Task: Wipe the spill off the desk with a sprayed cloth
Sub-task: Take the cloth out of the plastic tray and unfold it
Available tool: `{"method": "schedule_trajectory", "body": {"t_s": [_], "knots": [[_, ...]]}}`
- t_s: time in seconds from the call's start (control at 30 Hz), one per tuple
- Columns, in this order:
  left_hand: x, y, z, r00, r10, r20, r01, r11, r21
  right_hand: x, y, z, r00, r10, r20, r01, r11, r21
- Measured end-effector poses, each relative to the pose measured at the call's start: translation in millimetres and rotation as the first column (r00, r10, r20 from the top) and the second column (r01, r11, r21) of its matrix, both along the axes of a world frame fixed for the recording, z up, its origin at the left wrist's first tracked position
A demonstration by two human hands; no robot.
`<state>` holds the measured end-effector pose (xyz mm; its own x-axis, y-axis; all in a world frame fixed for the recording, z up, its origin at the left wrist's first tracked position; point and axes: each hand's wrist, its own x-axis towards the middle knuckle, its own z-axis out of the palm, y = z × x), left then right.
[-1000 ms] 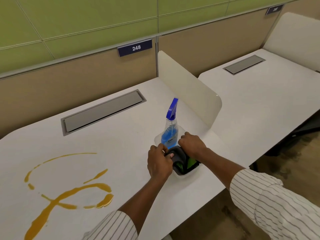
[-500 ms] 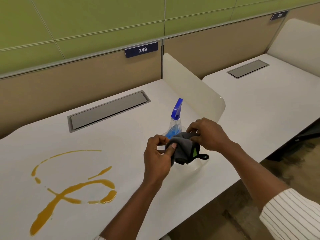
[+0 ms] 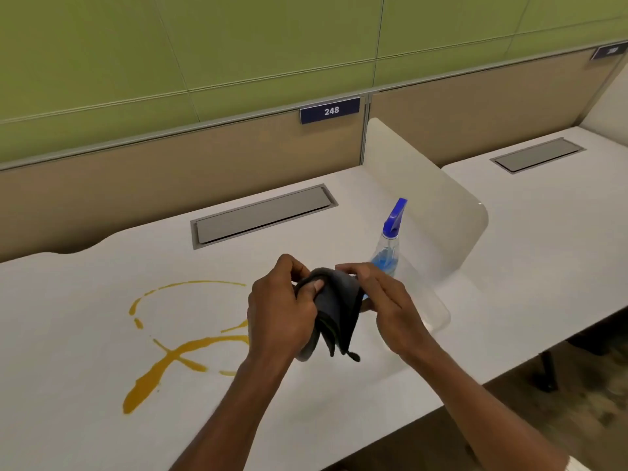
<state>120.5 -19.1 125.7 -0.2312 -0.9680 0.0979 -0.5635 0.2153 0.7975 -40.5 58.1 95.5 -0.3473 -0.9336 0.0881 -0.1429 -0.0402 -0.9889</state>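
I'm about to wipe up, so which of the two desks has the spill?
The left desk, below the 248 plate: orange spill streaks it. The right desk past the divider shows none.

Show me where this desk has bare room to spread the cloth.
Bare: the strip between the cable hatch and the held cloth, and the neighbouring desk beyond the divider. Crowded: the spill covers the front left; spray bottle and clear tray fill the corner by the divider.
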Motion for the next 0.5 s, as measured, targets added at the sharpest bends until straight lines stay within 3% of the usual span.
{"method": "schedule_trajectory", "body": {"t_s": [0.2, 0.37, 0.5], "knots": [[42.8, -2.6, 12.1, 1.000, 0.001, 0.004, -0.001, 1.000, -0.002, 39.1, -8.1, -14.5, 0.940, 0.128, -0.316, -0.135, 0.991, 0.001], [78.2, -7.7, 24.0, 1.000, 0.013, 0.012, -0.014, 0.998, 0.063, 61.6, -14.0, -8.9, 0.950, 0.122, -0.287, -0.164, 0.978, -0.126], [97.2, -7.8, 29.6, 0.999, 0.051, -0.004, -0.051, 0.996, 0.070, 76.2, -16.4, -4.5, 0.927, 0.256, -0.274, -0.297, 0.948, -0.117]]}}
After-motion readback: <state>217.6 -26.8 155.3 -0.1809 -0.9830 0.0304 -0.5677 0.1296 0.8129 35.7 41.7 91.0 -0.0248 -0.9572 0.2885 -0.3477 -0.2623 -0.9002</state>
